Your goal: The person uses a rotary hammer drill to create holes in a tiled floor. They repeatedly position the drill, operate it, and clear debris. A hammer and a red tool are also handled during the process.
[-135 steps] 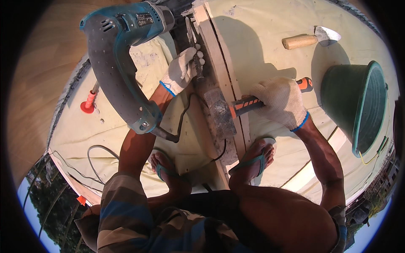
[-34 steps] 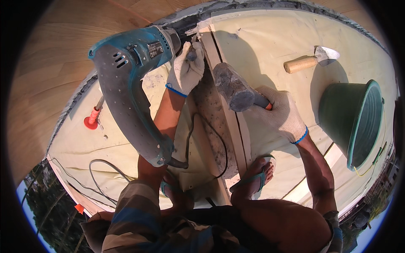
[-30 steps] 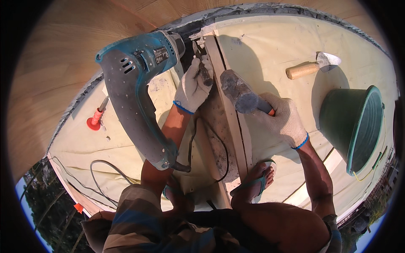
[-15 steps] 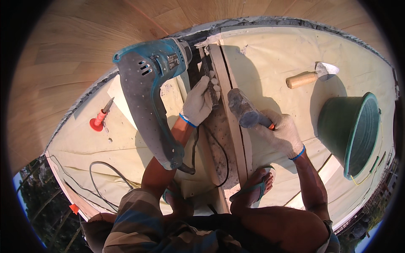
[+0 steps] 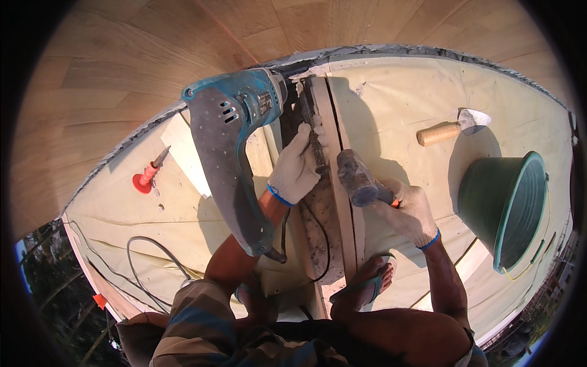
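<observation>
White-gloved left hand [image 5: 296, 166] grips dark chisel [image 5: 317, 155], right hand [image 5: 408, 214] grips hammer [image 5: 365, 187]
Hammer head [image 5: 353, 173] sits above-left of its grip, earlier level left

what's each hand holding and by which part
The left hand holds a dark metal chisel around its shaft; the right hand holds a hammer by its handle.

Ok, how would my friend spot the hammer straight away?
Find the big green bucket at the picture's right. To its left, the gloved right hand grips the hammer. Its thick, blocky head sets it apart from the slim metal bar in the left hand.
</observation>
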Available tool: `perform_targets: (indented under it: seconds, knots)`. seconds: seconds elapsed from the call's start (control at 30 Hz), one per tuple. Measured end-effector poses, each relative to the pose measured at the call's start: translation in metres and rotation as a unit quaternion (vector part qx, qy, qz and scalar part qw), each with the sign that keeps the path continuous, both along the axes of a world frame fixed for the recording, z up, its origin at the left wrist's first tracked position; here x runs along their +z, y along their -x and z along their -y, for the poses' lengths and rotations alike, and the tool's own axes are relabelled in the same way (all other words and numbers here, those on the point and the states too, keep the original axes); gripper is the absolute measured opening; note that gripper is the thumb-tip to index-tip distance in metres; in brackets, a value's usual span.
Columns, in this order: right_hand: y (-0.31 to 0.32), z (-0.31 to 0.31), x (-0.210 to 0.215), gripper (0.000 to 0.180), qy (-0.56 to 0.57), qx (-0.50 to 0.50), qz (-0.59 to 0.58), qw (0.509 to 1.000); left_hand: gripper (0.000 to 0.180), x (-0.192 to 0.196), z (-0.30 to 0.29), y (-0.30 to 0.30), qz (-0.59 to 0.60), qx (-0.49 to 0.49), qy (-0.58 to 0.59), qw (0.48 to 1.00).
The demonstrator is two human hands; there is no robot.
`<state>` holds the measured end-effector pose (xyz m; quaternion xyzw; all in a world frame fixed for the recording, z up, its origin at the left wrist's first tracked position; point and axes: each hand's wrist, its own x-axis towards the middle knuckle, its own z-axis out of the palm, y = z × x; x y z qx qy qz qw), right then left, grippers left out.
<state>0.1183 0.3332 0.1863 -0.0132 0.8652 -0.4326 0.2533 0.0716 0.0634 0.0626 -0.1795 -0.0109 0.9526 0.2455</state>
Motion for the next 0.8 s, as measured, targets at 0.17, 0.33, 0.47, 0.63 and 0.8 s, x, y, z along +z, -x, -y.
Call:
perform_targets:
  seconds: [0.17, 0.33, 0.47, 0.63, 0.8]
  knots:
    - [-0.002, -0.008, 0.001, 0.041, -0.008, -0.006, 0.038, 0.999, 0.043, 0.002, -0.004, -0.002, -0.013, 0.007, 0.002, 1.0]
    - [-0.006, -0.011, -0.003, 0.038, 0.002, -0.069, 0.112, 0.991, 0.043, 0.008, -0.002, -0.006, -0.036, 0.004, 0.033, 0.999]
    - [-0.01, -0.013, -0.011, 0.039, -0.031, -0.059, 0.073, 0.995, 0.043, 0.008, 0.0, 0.0, -0.037, 0.021, 0.037, 0.998]
    - [-0.008, -0.008, -0.007, 0.038, -0.031, -0.074, 0.072, 0.994, 0.038, 0.01, 0.004, 0.033, -0.039, 0.028, -0.041, 0.998]
    - [-0.009, -0.008, -0.01, 0.03, 0.009, -0.085, 0.094, 0.992, 0.028, 0.009, -0.013, 0.066, -0.065, 0.097, -0.043, 0.992]
